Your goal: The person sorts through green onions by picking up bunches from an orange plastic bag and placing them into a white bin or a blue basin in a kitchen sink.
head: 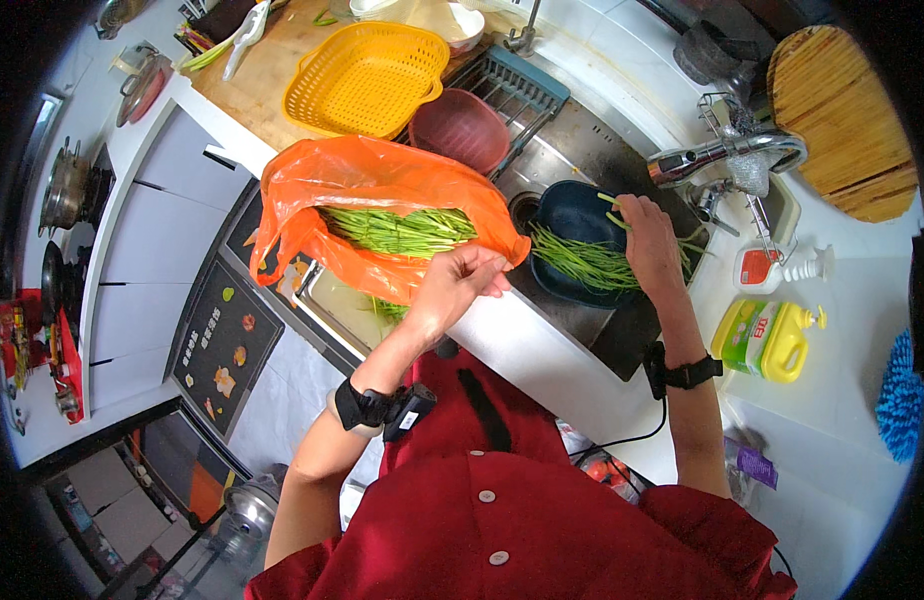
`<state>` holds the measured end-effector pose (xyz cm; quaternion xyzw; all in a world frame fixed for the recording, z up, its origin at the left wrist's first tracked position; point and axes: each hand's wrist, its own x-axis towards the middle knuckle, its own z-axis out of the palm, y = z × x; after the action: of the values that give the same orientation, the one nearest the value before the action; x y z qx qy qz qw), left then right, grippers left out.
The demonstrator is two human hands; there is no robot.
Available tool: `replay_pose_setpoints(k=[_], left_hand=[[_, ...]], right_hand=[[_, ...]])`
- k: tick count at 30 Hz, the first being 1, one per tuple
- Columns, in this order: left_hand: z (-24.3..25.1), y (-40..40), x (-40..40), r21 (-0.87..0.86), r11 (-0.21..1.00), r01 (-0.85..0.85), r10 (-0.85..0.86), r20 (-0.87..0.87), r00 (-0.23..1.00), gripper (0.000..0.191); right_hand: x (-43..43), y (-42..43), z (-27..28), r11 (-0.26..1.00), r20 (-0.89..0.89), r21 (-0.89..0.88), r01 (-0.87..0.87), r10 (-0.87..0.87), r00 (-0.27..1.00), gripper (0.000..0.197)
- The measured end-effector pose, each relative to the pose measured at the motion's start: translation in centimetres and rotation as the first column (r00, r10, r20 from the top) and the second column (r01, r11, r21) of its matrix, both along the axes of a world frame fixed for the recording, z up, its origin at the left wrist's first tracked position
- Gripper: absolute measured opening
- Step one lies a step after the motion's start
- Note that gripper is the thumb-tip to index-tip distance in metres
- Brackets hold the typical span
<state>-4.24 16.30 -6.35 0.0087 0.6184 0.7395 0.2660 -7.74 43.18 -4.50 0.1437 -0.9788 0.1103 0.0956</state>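
My left hand (465,281) is at the near right edge of an orange plastic bag (334,176), its thumb and fingertips drawn together; whether they pinch anything is hidden. Inside the open bag lies a thick bunch of thin green stalks (402,231), probably garlic chives or a similar vegetable. My right hand (648,240) is over the right side of a dark blue plastic basin (570,206) in the sink. A few green stalks (616,212) stick out between its thumb and fingers. More loose stalks (582,259) lie across the basin, passing under that hand.
A yellow perforated basket (364,75) and a reddish plastic bowl (462,129) stand beyond the bag. A metal-rimmed container (338,311) sits below it. Right of the sink (582,142) are a chrome faucet (721,154), a spray bottle (762,268) and a yellow detergent bottle (788,349).
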Motion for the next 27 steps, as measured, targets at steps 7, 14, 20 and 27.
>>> replay_pose_setpoints(k=[7,14,20,27], left_hand=[[-0.4,-0.7,0.6,-0.038,0.995,-0.091,0.093,0.054,0.994,0.019],[-1.6,-2.7,1.6,-0.091,0.991,-0.098,0.105,0.079,0.991,0.020],[-2.8,-4.3,2.8,-0.133,0.988,-0.082,0.084,0.006,0.996,0.022],[-3.1,-7.8,0.8,-0.225,0.949,-0.220,0.185,-0.166,0.969,0.021]], right_hand=[[-1.5,0.9,-11.4,0.993,0.264,0.116,0.027,-0.057,0.963,0.010],[-0.4,-0.4,-13.6,0.968,0.561,0.247,0.042,-0.179,0.808,0.049],[1.0,-5.3,-1.9,0.973,0.350,-0.091,0.214,-0.170,0.921,0.018],[3.3,-16.7,1.1,0.801,0.212,-0.587,-0.114,0.289,0.934,0.013]])
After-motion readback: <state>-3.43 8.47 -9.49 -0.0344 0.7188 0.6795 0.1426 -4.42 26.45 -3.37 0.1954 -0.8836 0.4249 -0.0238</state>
